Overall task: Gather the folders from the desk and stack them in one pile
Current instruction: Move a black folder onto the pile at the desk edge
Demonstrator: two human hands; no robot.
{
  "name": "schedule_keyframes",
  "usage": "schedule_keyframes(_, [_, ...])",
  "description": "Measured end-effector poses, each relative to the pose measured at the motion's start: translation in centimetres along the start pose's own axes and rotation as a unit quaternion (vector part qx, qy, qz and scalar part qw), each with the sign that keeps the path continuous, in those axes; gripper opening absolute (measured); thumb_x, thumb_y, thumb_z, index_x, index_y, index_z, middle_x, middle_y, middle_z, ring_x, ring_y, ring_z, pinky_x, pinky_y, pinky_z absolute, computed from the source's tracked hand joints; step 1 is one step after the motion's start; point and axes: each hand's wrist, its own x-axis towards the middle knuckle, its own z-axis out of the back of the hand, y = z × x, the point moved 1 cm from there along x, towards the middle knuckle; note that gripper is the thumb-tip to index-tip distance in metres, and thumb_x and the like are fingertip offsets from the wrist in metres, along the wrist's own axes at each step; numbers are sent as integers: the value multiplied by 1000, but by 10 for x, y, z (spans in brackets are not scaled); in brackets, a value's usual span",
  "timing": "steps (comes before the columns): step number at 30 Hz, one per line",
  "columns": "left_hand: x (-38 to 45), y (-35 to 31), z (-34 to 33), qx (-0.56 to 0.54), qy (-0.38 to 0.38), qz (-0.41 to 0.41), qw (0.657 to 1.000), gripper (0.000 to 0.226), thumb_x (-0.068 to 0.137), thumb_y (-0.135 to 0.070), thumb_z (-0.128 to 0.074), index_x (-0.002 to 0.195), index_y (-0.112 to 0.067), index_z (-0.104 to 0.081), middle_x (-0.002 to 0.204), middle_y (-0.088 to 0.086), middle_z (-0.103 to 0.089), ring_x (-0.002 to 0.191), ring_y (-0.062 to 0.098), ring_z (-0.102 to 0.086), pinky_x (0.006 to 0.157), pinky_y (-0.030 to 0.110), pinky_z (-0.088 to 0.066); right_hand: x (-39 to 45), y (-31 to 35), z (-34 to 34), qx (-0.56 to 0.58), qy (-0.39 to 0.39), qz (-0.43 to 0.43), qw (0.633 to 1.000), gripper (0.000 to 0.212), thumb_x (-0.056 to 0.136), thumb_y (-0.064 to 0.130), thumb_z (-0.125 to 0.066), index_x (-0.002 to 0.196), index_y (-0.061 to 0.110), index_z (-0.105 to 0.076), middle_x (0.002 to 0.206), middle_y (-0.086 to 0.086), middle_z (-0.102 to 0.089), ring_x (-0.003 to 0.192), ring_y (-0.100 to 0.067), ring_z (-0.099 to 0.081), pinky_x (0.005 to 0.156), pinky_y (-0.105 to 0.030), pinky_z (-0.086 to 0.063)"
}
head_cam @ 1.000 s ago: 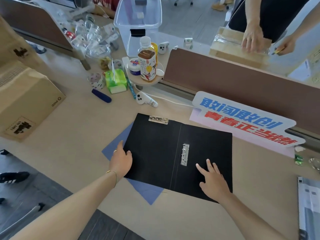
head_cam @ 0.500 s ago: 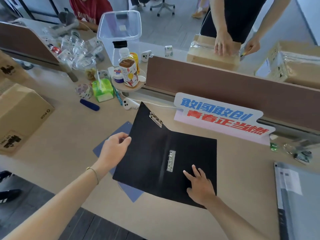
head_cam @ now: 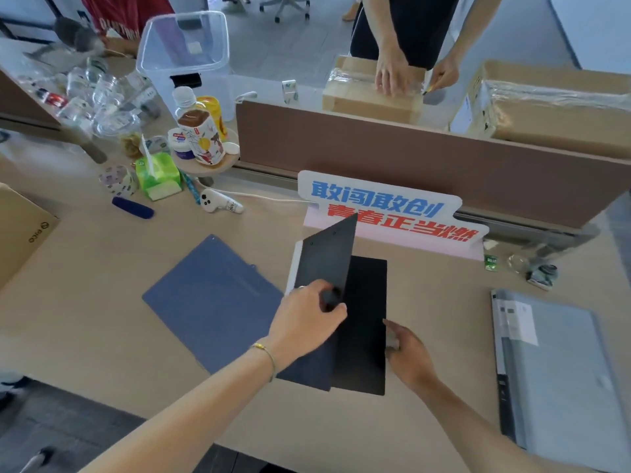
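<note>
On the light wooden surface (head_cam: 102,336), a black folder (head_cam: 362,322) lies half-closed beside a blue folder (head_cam: 215,302), with a grey folder (head_cam: 560,370) far right. The left hand (head_cam: 307,322) has its fingers (head_cam: 333,314) pinching the raised cover; the right hand (head_cam: 408,356) curls its fingers on the folder's right edge. A brown divider (head_cam: 426,158) backs the slogan sign (head_cam: 386,208).

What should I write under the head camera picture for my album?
Left hand folds the black folder's cover shut, right hand steadying it, between a blue folder and a grey folder.
</note>
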Motion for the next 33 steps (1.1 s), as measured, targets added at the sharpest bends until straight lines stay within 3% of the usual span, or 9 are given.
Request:
schedule_keyframes(3, [6, -12, -39, 64, 2, -14, 998, 45, 85, -55, -58, 121, -30, -60, 96, -8, -65, 87, 15, -65, 71, 24, -50, -1, -17, 14, -1, -12, -1, 1000, 66, 87, 2, -54, 148, 24, -44, 149, -2, -50, 136, -24, -46, 113, -35, -38])
schedule_keyframes(5, [9, -19, -62, 103, 10, -23, 994, 49, 86, -55, -57, 128, -28, -57, 110, -3, -68, 96, 21, -67, 78, 30, -53, -1, -23, 21, 15, -20, 3, 1000, 67, 86, 1, -55, 148, 24, -44, 149, -2, -50, 136, -23, -47, 113, -35, -39])
schedule_keyframes(8, [14, -23, -84, 120, 31, -14, 992, 56, 91, -51, -56, 142, -28, -48, 125, -2, -65, 96, 19, -69, 85, 33, -56, 0, -27, 27, 37, -24, 14, 999, 66, 87, 1, -52, 147, 27, -44, 149, 3, -48, 137, -17, -45, 111, -29, -36])
schedule_keyframes(15, [26, 27, -70, 140, 26, 50, 989, 49, 95, -36, -53, 143, -25, -50, 123, -2, -62, 106, 18, -65, 79, 28, -50, 7, -9, 24, 10, -12, 65, 998, 69, 87, 1, -49, 150, 28, -41, 151, 7, -46, 139, -17, -40, 111, -28, -34])
schedule_keyframes(21, [35, 79, -46, 103, 47, 173, 978, 58, 96, -26, -52, 151, -22, -36, 148, 8, -46, 131, 31, -51, 100, 42, -50, 16, 5, -1, -43, 59, 63, 995, 72, 90, 10, -47, 155, 32, -27, 158, 9, -35, 140, -19, -36, 111, -35, -40])
schedule_keyframes(28, [62, 90, -47, -39, 62, 236, 969, 55, 98, -28, -52, 149, -23, -32, 146, 8, -50, 126, 32, -55, 103, 42, -48, 23, 9, -11, -122, 97, 30, 987, 71, 89, 17, -45, 156, 29, -25, 166, 6, -18, 141, -24, -39, 108, -38, -43])
schedule_keyframes(33, [66, 92, -45, -59, 44, 258, 963, 56, 91, -24, -57, 143, -24, -37, 134, 6, -54, 116, 30, -58, 93, 41, -54, 24, 6, -3, -125, 104, 23, 986, 75, 88, 14, -45, 157, 30, -21, 163, 10, -26, 121, -22, -57, 93, -33, -51])
